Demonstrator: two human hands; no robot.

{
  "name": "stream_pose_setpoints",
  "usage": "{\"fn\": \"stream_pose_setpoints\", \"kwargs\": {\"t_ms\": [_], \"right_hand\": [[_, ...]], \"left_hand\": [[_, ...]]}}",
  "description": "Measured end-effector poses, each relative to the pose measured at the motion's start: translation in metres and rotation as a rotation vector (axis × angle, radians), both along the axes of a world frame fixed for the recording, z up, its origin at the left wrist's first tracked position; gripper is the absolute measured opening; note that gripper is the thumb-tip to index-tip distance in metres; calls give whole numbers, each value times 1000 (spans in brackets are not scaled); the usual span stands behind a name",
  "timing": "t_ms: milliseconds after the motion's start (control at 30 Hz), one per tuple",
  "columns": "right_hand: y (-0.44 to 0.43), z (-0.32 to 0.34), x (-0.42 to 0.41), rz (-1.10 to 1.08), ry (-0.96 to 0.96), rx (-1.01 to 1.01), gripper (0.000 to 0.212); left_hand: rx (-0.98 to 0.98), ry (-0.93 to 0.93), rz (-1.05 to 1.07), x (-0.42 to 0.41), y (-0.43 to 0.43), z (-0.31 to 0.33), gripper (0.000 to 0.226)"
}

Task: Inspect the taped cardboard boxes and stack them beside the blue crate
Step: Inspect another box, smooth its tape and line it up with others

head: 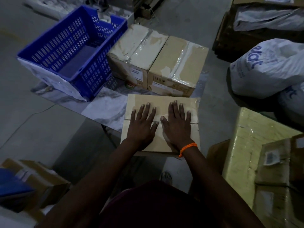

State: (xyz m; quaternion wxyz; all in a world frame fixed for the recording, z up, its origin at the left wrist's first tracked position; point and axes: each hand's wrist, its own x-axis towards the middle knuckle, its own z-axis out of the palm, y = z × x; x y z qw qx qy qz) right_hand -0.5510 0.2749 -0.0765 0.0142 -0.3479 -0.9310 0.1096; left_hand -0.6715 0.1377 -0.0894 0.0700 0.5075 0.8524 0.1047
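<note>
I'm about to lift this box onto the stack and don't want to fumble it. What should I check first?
1. Left hand and right hand flat on plain brown cardboard box: ok.
2. Fingers hooked round its edges for lifting: not ok, they lie straight on top.
3. Its centre seam taped: cannot tell, dim and partly covered.
4. Two clear-taped cardboard boxes beside blue slotted plastic crate, ready as base: ok.

Bare left hand [141, 129] and right hand [176, 129], forearms bare too. orange thread band [188, 148] on right wrist. dark maroon garment [148, 204] on torso. sandalled foot [166, 177], blurred.
</note>
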Motion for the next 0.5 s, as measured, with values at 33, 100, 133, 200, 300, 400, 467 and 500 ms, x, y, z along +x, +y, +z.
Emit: {"fn": "stream_pose_setpoints", "kwargs": {"t_ms": [33,100,133,200,300,400,467,500], "right_hand": [[0,2,-1,1,0,-4,82],[0,7,0,8,13,-51,85],[0,10,3,11,26,-88,87],[-5,14,17,18,46,-134,88],[-25,9,53,63,39,-104,81],[-40,-1,85,88,35,-59,72],[-43,-7,94,103,31,-37,70],[-44,-9,96,111,23,-20,70]], "left_hand": [[-5,-5,2,-1,0,2,68],[-20,-38,6,-3,1,6,70],[-36,-62,14,-2,1,9,72],[-74,-82,33,6,-6,14,74],[-49,-48,26,26,-31,15,73],[-37,-4,-4,41,-63,6,71],[-28,29,-11,46,-76,2,69],[-20,39,-11,48,-79,1,68]]}}
